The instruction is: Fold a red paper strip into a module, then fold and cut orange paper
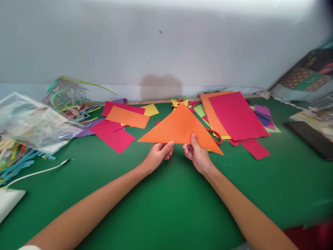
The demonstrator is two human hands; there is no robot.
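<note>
An orange paper triangle point(179, 126) is held up above the green table, its point away from me and its long edge toward me. My left hand point(158, 155) pinches that long edge left of its middle, thumb on top. On the right part of the same edge, my right hand point(198, 154) grips the paper with its thumb on the front face. Behind the triangle's right side, the red handle of a pair of scissors point(220, 138) shows. A pile of small yellow, red and green cut pieces point(179, 102) lies beyond the triangle's tip, partly hidden.
Red paper sheets point(236, 116) lie over orange ones at the right. Loose paper rectangles point(127, 117) lie left. Pipe cleaners point(67, 97), a plastic bag point(39, 118) and a white cable point(39, 172) are farther left. A black phone-like object point(309, 139) lies far right on the green table point(156, 215).
</note>
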